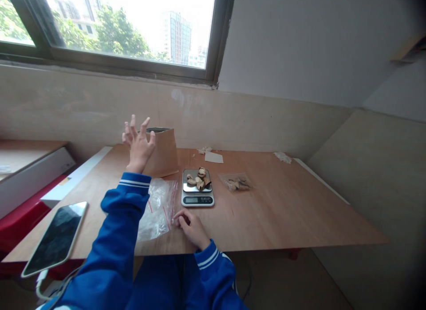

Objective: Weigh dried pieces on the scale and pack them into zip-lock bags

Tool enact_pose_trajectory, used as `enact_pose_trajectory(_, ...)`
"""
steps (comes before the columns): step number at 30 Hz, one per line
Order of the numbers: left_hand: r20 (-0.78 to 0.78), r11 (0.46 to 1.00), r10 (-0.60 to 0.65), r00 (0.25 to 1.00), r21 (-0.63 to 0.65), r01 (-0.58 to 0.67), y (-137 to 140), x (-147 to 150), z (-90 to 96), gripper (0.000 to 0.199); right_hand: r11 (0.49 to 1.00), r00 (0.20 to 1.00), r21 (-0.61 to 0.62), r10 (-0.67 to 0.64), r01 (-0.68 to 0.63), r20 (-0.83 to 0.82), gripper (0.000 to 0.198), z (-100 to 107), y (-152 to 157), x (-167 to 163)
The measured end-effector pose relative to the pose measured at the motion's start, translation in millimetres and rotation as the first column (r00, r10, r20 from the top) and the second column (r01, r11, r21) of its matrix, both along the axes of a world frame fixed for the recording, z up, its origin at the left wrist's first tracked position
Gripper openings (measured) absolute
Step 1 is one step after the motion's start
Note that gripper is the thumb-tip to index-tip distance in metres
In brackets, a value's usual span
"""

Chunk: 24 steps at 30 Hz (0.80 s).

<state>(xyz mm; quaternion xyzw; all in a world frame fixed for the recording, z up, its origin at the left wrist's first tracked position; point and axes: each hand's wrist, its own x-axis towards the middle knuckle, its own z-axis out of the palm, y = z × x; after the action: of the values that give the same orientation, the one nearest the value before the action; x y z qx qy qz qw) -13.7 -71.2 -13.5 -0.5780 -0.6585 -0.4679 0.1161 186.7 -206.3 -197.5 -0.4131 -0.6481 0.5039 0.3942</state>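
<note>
My left hand is raised in front of the left side of an upright brown paper bag, its fingers spread and nothing in them. My right hand rests on the table near its front edge, fingers loosely bent, with the fingertips by the right edge of some clear zip bags with red seal lines. Whether it touches them I cannot tell. Beyond it stands a white kitchen scale with a metal plate. Several dried, mushroom-like pieces lie on that plate; the display is too small to read.
A small clear bag with similar dried pieces lies right of the scale. A white card and crumpled scraps lie toward the wall. At the left, a phone with a cable sits at the wooden table's edge.
</note>
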Motion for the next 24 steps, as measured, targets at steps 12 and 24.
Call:
enact_pose_trajectory(12, 0.015, 0.999, 0.016, 1.0, 0.034, -0.017, -62.7, 29.1, -33.0, 0.03, 0.934, 0.992, 0.335, -0.114, 0.125, -0.054, 0.02, 41.3, -15.5, -9.4)
enact_pose_trajectory(24, 0.288, 0.998, -0.049, 0.956, -0.018, 0.057, -135.5, 34.0, -89.4, 0.025, 0.816, 0.937, 0.578, -0.206, 0.006, 0.281, 0.037, 108.3, -13.9, -46.4)
